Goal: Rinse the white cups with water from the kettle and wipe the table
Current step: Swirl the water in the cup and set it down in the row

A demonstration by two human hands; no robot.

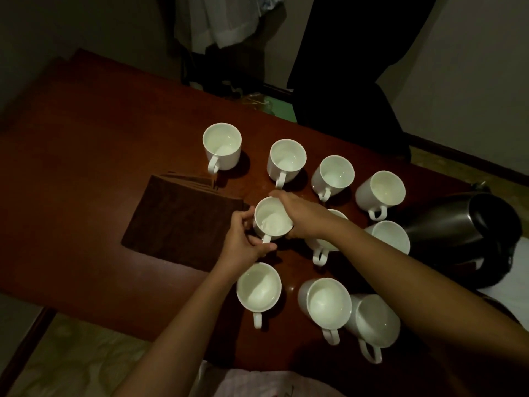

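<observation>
**Both hands on the centre cup**

I see both hands closed around one white cup (273, 219) at the middle of the frame. My left hand (243, 242) curls against its left wall, with fingers near the handle at the cup's lower edge. My right hand (300, 214) wraps its right side, fingers reaching over the far rim. Whether the cup stands on the table (100, 156) or is lifted just off it, I cannot tell.

Nine more cups ring it. Four run in a slanting row from upper centre (222, 146) down toward the right (380, 191). Two sit right of centre, partly hidden by my right forearm. Three lie along the lower centre, the leftmost (259, 287) just below my left wrist. All stand mouth up.

The kettle (463, 224) is at the right edge of the frame, dark and metallic, its lid open, well apart from the held cup. A folded brown cloth (177, 222) lies left of centre, its right edge just beside my left hand.
</observation>
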